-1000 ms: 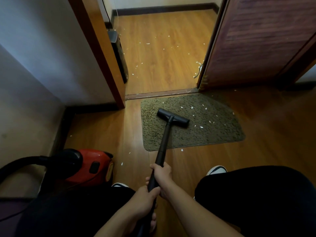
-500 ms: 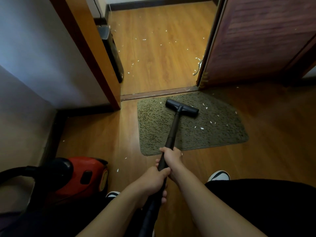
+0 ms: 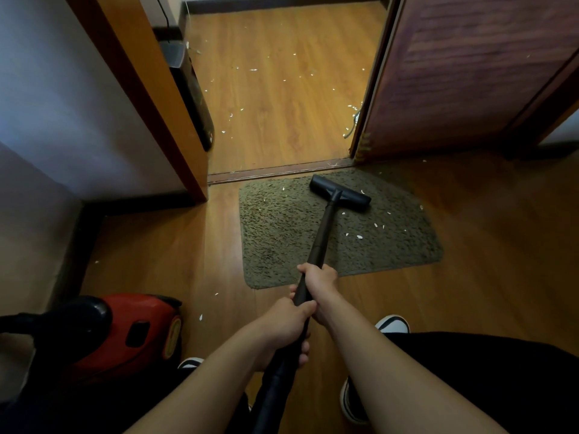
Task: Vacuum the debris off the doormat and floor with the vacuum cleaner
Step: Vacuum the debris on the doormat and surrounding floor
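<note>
Legs: dark trousers (image 3: pixel 470 386) are seen along the bottom edge, and a white shoe toe (image 3: pixel 393 324) is planted on the floor (image 3: pixel 485 245) just right of the arms.
Left hand: the left hand (image 3: pixel 283 327) is the nearer one. Its fingers are wrapped tight round the black tube (image 3: pixel 322 236), low on the shaft.
Right hand: the right hand (image 3: pixel 319 283) is set just above the left one, almost touching it. It's curled round the same tube too, knuckles up.
Vacuum cleaner body: the red and black vacuum cleaner body (image 3: pixel 134 330) is parked on the floor at lower left, near the wall. A couple of white flecks are scattered on the boards beside it.
Tube: it's angled up and away from both hands, out over the near edge of the mat.
Doormat: the olive shaggy doormat (image 3: pixel 282 233) is laid flat in front of the doorway.
Debris: white debris (image 3: pixel 358 236) is dotted mostly over the right half of the mat.
Floor head: the black floor head (image 3: pixel 340 192) is pressed down on the far part of the mat, tilted a bit and close to the threshold strip (image 3: pixel 282 172).
Doorway: a dark wooden door (image 3: pixel 470 73) is swung open on the right. The door frame (image 3: pixel 150 104) is seen on the left, with a black unit (image 3: pixel 194 95) stood just behind it.
Far room: more white bits are strewn over the boards past the threshold, and a little cluster is gathered by the door's edge.
</note>
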Motion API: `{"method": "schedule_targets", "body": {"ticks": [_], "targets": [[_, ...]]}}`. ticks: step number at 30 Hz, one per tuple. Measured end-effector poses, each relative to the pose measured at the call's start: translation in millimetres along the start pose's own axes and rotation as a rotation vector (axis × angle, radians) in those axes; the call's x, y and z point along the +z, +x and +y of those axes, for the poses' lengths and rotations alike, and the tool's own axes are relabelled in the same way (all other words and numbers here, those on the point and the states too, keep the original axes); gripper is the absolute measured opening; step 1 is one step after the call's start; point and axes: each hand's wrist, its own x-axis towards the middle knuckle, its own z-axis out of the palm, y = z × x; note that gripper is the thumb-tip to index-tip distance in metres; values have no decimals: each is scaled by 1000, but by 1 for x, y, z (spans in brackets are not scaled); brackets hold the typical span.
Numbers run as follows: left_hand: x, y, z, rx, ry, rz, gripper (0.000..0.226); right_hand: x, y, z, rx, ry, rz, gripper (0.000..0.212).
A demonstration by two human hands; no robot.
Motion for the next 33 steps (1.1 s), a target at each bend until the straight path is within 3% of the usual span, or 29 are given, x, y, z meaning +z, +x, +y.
{"method": "schedule_targets", "body": {"ticks": [6, 13, 33], "targets": [[-6, -37, -30, -42, -1, -11, 6, 5, -31, 33, 28, -16, -14, 18], [-4, -55, -54, -43, 53, -37, 14, -4, -65, 53, 29, 7, -49, 15], [17, 19, 20, 5, 49, -22, 13, -18, 25, -12, -23, 36, 62, 24]]}}
